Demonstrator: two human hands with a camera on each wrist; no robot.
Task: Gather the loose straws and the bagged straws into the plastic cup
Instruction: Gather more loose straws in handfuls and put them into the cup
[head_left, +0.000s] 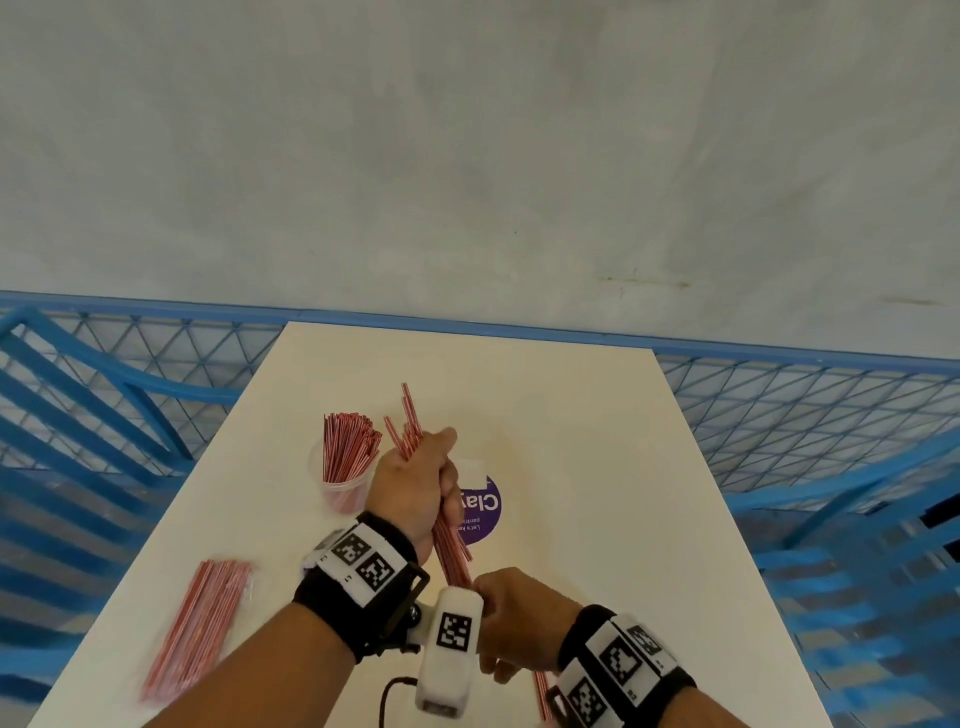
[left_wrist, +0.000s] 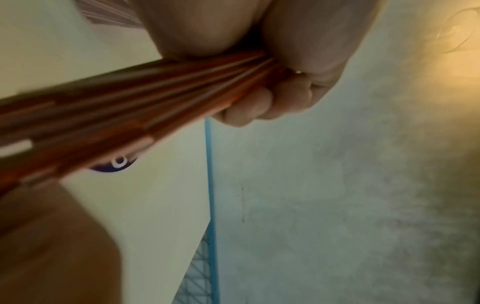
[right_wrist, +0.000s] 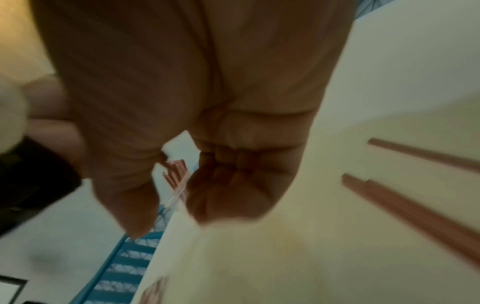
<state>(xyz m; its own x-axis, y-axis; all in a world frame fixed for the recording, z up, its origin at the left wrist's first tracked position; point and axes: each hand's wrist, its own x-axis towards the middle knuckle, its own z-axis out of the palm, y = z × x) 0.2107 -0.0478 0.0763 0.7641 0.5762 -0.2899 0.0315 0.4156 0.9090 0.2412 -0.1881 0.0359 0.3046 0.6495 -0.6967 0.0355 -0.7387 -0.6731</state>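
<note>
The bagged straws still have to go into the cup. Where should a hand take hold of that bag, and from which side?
Grip the bagged straws around the middle, from above: the bag lies flat and long on the table, its sides uncovered, so a mid-length wrap probably keeps it level.

bundle of straws (head_left: 410, 441): red and white stripes along the length
plastic cup (head_left: 340, 488): clear, filled with the same red-white striped straws
bagged straws (head_left: 200, 631): red-white stripes, a little pale under a clear bag
table (head_left: 597, 467): cream white, plain
round sticker (head_left: 483, 512): purple with white letters
wrist bands (head_left: 358, 577): black, with white blocks carrying black-and-white square codes
fence (head_left: 805, 405): blue mesh
floor (head_left: 467, 156): grey, mottled
</note>
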